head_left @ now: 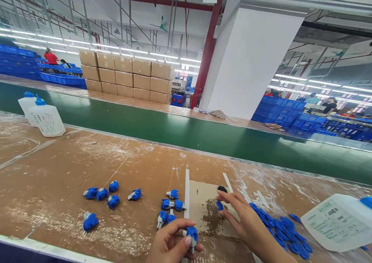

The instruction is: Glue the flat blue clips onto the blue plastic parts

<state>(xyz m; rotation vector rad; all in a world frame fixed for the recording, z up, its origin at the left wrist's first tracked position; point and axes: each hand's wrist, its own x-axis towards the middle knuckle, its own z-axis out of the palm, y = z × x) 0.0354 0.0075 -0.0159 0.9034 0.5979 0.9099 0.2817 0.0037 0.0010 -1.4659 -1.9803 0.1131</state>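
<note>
My left hand [174,241] pinches a small blue and grey plastic part [192,236], near the front edge of the bench. The thumb and forefinger of my right hand [241,214] close around a small blue piece [219,205] over a small clear round container [213,208]. That container stands on a beige board [200,201] spotted with brown stains. A black round lid-like thing [222,189] lies just behind it. Beside my left hand sit several similar blue and grey parts [173,205]. Right of my right forearm is a pile of flat blue pieces [281,232].
More blue and grey parts [101,194] are scattered to the left. A white bottle [337,222] lies at the right; two more bottles [46,117] stand at the back left. Beyond the bench runs a green conveyor belt [139,119], with stacked cartons [124,76] behind it.
</note>
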